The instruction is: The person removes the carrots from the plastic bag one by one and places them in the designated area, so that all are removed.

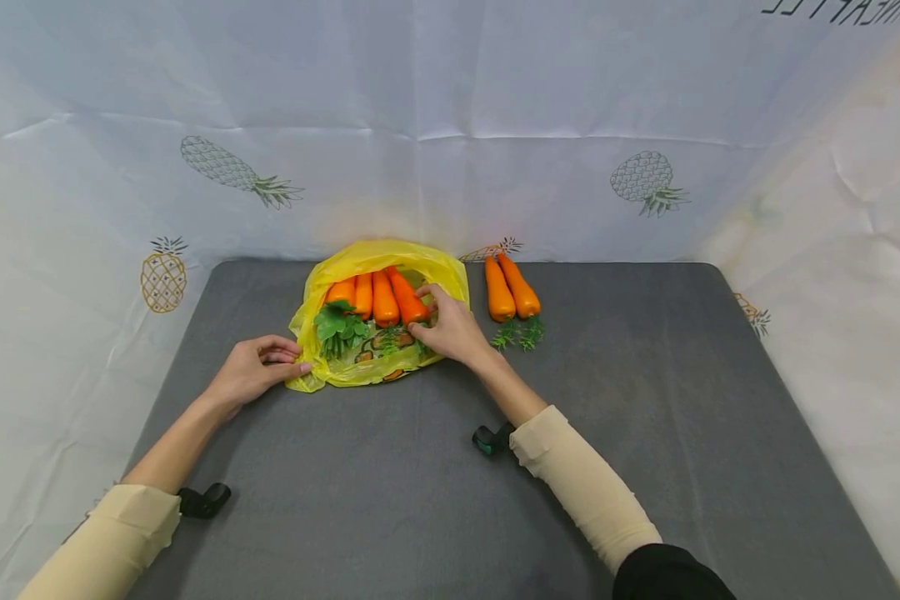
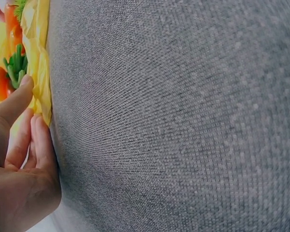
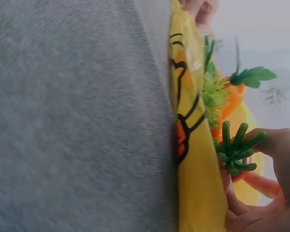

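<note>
It looks like a makeshift filming booth; whether in a home or a lab cannot be told. Under the left grip (image 1: 258,371) and right grip (image 1: 446,325) spreads a grey counter (image 1: 607,433). A white sheet (image 1: 450,75) printed with pineapples (image 1: 221,163) hangs beyond and to both sides of them. Behind each sits a black wrist camera (image 1: 204,501).
</note>
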Demonstrator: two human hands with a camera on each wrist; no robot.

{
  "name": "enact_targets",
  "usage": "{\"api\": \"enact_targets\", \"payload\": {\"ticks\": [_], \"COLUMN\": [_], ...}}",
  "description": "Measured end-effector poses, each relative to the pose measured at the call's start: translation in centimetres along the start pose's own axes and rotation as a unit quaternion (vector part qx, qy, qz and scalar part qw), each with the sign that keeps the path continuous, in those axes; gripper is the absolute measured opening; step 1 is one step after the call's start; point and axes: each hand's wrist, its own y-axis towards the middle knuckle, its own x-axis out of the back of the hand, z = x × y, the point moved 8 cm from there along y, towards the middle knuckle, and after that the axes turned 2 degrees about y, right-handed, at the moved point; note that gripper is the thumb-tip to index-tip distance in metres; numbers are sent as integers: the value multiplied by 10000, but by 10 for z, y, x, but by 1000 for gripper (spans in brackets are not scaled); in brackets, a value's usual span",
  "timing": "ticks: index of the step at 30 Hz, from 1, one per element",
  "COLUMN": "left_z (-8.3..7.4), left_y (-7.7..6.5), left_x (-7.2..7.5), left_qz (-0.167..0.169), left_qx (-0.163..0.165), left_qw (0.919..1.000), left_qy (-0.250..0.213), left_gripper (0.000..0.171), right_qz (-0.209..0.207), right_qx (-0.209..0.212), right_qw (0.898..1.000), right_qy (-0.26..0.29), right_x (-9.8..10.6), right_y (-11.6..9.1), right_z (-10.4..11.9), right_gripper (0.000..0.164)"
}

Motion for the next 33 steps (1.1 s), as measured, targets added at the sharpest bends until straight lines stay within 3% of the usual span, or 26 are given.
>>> {"api": "enact_targets", "payload": {"ticks": [12,25,33], "left_z": [0,-2,-1], "left_y": [-1,0,0], "left_x": [1,0,0], "left_qz": [20,-14,-32], "left_qx": [-32,-49,-36], "left_qw": [10000,10000,10000], "left_qy": [-43,14,7], "left_gripper": [48,48,48], "right_qz": [297,792,769], "right_qx": [-36,-31,14], "right_qw": [9995,9966,9968], "right_qy": [57,216,215], "right_x": [14,36,56], "right_y": [-16,-48,-66], "right_z": [15,31,35], "right_gripper": [51,48,48]}}
